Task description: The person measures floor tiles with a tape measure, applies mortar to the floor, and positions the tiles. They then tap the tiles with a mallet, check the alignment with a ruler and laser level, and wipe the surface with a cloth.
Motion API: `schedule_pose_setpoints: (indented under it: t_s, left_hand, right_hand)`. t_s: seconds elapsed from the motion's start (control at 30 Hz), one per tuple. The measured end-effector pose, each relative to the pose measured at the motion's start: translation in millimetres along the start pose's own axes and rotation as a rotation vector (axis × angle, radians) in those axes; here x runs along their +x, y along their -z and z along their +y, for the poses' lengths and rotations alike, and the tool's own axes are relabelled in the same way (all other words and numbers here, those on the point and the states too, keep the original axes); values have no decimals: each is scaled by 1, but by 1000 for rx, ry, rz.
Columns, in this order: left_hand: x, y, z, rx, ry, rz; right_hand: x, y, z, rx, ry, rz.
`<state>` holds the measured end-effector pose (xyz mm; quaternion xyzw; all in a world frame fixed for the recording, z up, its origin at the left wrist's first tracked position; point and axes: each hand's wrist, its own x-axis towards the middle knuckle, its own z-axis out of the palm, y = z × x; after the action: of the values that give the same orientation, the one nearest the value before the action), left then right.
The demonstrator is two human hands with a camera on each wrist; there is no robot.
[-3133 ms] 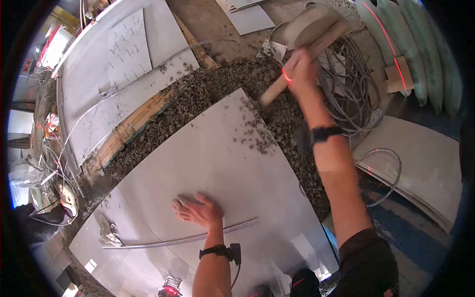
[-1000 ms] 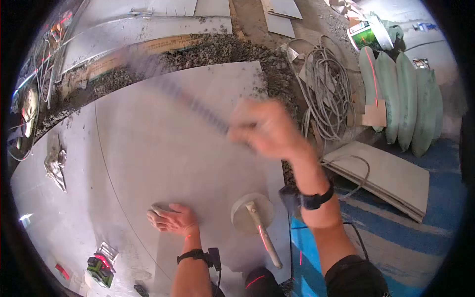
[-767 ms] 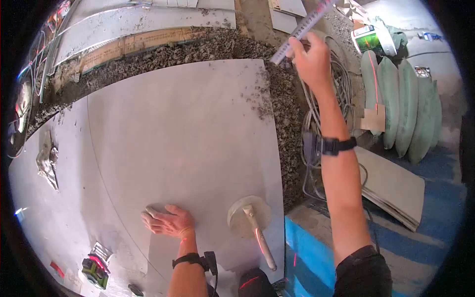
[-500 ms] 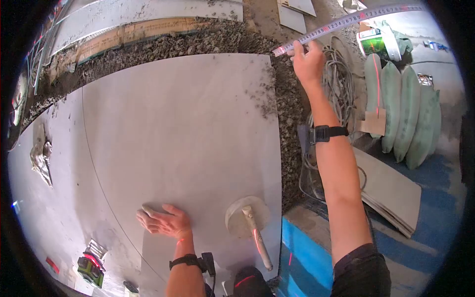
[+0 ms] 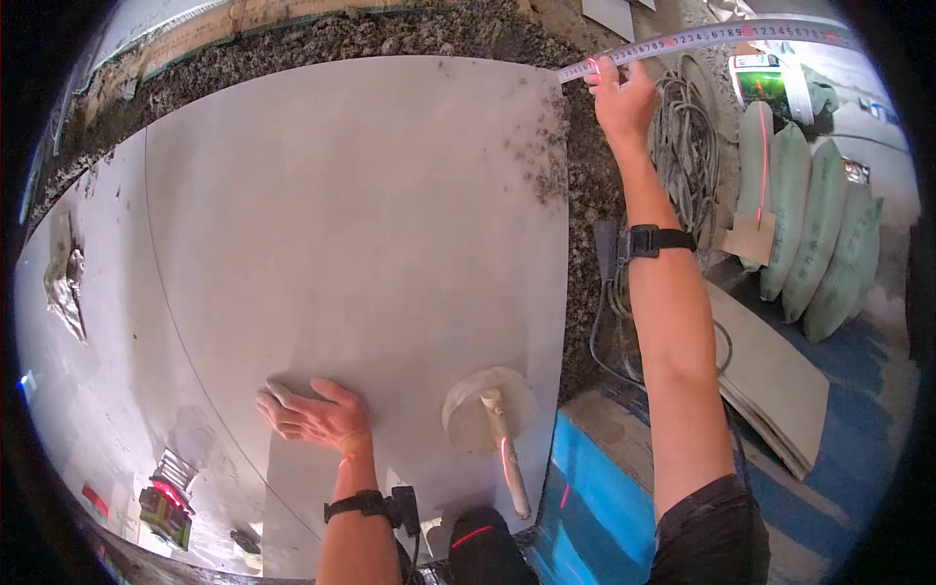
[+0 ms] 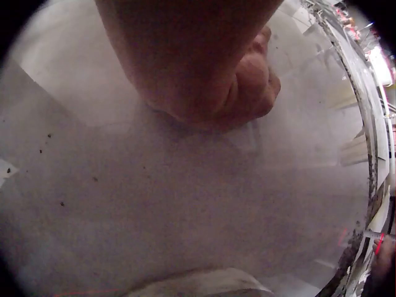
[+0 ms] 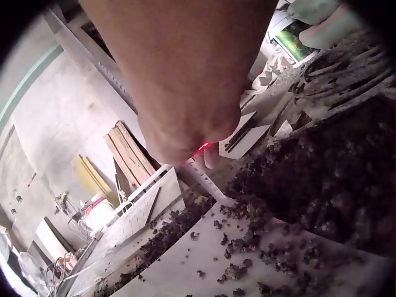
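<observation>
A large pale tile fills the middle of the head view. My left hand rests palm down on it, fingers straight and a little spread. At the far right corner my right hand pinches a long ruler near its end. That end meets the tile's corner, and the rest stretches away to the right. In the right wrist view the ruler's tip comes out below the hand at the tile edge. A round, pale-headed mallet lies on the tile, right of my left hand.
Crumbly grey mortar borders the tile, with bits on its far corner. Right of it lie coiled cable, green sacks, a stack of tiles and a blue panel. A laser level stands at lower left.
Three seconds ago my right hand gripped the mallet and the ruler lay on the tile. Now the mallet lies there, and my right hand has carried the ruler to the far corner.
</observation>
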<state>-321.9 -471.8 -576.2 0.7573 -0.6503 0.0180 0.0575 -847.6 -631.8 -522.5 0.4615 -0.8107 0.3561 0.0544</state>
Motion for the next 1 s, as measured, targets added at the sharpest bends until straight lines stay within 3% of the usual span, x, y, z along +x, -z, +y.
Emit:
schedule_pose_setpoints:
  t_s: [1.0]
  left_hand:
    - [0,-3,-4,-18,-15,16]
  right_hand:
    - [8,13,-2,160,-158,-197]
